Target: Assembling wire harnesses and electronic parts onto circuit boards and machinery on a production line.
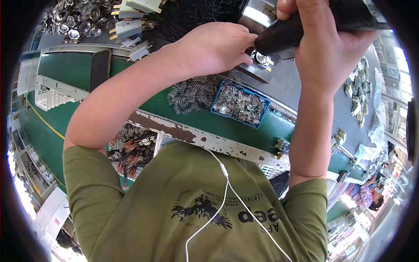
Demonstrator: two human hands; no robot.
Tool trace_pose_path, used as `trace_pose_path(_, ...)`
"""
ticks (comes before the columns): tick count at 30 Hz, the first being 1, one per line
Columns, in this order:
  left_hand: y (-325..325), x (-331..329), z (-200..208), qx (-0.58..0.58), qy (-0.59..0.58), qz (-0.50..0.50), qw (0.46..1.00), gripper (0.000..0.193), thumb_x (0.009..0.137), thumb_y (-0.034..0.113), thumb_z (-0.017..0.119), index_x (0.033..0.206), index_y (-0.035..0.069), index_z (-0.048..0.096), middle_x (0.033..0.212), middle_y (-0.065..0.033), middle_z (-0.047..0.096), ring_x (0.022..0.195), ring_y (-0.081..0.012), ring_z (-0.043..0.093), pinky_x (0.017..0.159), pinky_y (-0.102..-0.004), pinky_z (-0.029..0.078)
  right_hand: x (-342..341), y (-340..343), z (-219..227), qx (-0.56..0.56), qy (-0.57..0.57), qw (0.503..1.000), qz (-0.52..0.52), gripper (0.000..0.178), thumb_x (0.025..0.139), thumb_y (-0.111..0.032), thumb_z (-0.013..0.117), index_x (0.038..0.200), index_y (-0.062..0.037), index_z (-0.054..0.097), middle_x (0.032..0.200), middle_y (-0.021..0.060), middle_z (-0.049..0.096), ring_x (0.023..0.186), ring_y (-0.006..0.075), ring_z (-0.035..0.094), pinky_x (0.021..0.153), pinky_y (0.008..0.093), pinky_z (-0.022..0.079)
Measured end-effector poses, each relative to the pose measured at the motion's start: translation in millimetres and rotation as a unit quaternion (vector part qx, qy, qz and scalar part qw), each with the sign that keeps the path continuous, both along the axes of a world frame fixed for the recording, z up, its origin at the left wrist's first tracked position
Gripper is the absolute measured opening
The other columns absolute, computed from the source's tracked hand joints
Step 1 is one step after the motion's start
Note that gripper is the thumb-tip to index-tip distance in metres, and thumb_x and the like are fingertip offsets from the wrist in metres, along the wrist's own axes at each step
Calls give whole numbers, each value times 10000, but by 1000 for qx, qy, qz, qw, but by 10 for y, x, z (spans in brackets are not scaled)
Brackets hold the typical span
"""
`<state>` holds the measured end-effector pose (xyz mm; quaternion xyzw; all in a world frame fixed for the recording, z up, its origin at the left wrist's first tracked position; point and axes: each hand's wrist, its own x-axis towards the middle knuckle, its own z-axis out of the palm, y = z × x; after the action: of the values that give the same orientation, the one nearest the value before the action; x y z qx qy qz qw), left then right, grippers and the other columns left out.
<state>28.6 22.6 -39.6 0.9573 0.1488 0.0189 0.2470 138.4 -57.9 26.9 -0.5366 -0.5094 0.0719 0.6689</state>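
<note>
My right hand (321,54) is wrapped round a thick black tool (279,37) with a tapered body, which looks like an electric screwdriver. Its narrow end reaches down to the left, close to my left fingers. Beneath it, a small part with a round silver cap and brass terminals (261,60) sits on a metal block fixture (257,74). My left hand (220,46) is closed beside that part, with thumb and fingers bent at its edge. What lies between those fingertips is hidden.
A blue tray (214,105) of small metal pieces stands near the fixture, beside a heap of springs (190,94). Silver caps (74,24), white switch-like parts (131,28) and black strands (196,15) lie at the far left. More assembled parts (358,89) are at the right.
</note>
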Motion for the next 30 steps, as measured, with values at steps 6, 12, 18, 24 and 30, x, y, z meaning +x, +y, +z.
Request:
trace_pose_path(6,-10,12,6,-33,-20,-2,999,231,857,250,695,945,38,668,920,-147,662,941,-319,658,793,-437,535,-23,-53,94,-40,-26,998,27,248,842,-42,725,1062,1,618,865,105,689,630,125,651,533,260,520)
trace_pose_path(12,-85,61,-68,72,-160,-87,981,230,797,226,729,945,69,647,914,-81,625,871,-292,636,748,-418,521,225,-219,367,49,79,995,21,638,901,8,636,1435,-22,289,1037,220,656,601,128,583,563,268,513)
trace_pose_path(18,-98,-30,42,93,-142,-137,976,305,794,218,730,1089,164,675,933,-2,643,921,-199,631,756,-358,471,584,-286,432,-10,23,998,-53,637,905,-53,678,1427,-25,314,1114,189,647,704,131,616,643,269,526)
trace_pose_path(24,-216,-185,32,225,-195,-57,953,228,792,223,681,1012,165,677,852,-2,634,881,-189,638,738,-351,450,749,-356,192,-36,-245,915,-317,861,874,-247,754,1501,1,219,1401,195,468,1242,267,497,1044,392,408)
trace_pose_path(30,-149,-393,413,302,-287,13,909,557,827,109,598,1358,262,527,1012,-43,547,996,-215,556,823,-362,414,111,-869,-264,149,-129,975,-107,543,963,-122,594,1439,23,377,1469,201,412,1357,281,422,1130,413,333)
